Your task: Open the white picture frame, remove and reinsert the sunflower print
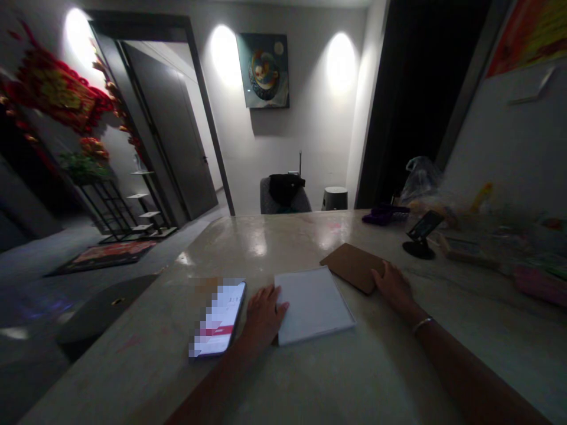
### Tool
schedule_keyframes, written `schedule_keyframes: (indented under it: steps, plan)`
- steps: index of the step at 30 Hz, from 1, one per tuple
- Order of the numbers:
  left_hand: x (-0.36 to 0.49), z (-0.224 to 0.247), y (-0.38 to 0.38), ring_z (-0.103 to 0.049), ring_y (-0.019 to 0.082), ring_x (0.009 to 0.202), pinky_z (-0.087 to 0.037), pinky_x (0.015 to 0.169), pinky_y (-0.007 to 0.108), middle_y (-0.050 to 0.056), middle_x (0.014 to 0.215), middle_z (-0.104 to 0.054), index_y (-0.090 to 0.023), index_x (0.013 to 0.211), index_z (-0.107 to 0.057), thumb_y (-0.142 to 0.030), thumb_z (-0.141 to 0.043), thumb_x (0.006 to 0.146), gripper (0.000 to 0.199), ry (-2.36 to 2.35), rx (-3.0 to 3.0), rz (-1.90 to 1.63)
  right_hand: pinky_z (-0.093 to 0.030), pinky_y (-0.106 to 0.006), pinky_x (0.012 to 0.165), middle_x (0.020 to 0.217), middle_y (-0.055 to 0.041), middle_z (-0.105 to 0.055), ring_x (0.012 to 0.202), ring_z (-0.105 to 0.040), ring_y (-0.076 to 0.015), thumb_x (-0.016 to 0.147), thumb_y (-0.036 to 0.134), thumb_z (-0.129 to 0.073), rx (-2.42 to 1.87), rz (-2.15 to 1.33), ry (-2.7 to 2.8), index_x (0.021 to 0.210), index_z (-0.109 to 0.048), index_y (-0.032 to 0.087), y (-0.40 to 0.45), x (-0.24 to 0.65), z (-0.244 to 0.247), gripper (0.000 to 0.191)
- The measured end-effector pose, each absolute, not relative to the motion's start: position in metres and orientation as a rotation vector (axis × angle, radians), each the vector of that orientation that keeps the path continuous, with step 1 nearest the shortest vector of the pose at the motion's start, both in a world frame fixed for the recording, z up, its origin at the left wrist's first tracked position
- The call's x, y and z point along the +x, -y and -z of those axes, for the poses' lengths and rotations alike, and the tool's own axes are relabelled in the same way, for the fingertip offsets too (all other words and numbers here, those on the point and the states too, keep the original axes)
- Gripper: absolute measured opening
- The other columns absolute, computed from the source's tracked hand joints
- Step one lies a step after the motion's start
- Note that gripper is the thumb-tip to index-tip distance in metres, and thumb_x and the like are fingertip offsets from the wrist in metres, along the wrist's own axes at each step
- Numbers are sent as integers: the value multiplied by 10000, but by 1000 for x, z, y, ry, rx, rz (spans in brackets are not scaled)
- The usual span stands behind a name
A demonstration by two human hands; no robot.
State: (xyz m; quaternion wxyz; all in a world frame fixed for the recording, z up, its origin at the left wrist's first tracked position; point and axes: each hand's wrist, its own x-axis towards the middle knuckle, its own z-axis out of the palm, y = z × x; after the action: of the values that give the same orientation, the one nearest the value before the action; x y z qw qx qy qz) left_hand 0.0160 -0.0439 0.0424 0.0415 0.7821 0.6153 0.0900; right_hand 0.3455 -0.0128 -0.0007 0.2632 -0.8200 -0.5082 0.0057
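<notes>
A flat, square white pad (313,304) lies on the table in front of me. My left hand (264,311) is at its left edge, thumb over the top and fingers curled along the side. Up and to the right is a flat brown board (355,265) with rounded corners, which may be a notebook cover. My right hand (396,287) grips its right end, thumb on the upper face; the fingers underneath are partly hidden. Left of my left hand lies a phone (224,316) with its screen lit and partly pixelated.
The pale table (310,383) reaches toward a chair (266,198) with a dark bag on it. At the right stand a phone stand (420,236), a purple item (384,215) and plastic bags (423,183). A dark stool (106,310) is beside the table's left edge.
</notes>
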Motion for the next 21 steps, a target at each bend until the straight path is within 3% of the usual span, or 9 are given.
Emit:
schedule_keyframes:
  steps: [6,14,17,21]
  plan:
    - [17,-45,45,-319,233,1224,-216,1010,383,103,1323,-392,-152,1231,-416,-372,-325,832,465,-1879,2394,-266,-333,-429,884,1145,-179,-535,1073,-478,-294,784,360,-425,-2196,-108,1357,1213,-392,100,11,344,-4,503]
    - [19,-40,41,-344,229,1208,-229,1004,390,104,1306,-414,-160,1227,-420,-357,-346,823,456,-1882,2393,-291,-424,-331,824,980,-116,-640,920,-593,-207,674,310,-564,-1635,-536,1163,1221,-352,104,16,317,-11,621]
    - [21,-40,41,-338,230,1211,-232,1003,389,100,1308,-413,-160,1222,-426,-353,-342,824,450,-1888,2404,-284,-442,-343,793,931,-102,-652,861,-609,-206,682,300,-545,-1587,-582,1202,1156,-440,123,16,308,-11,517]
    - [20,-43,41,-330,237,1215,-226,1008,382,107,1312,-405,-141,1223,-428,-338,-344,827,450,-1893,2407,-265,-385,-372,881,1064,-127,-586,1002,-531,-234,701,317,-523,-1665,-333,1378,1057,-530,127,10,302,-8,404]
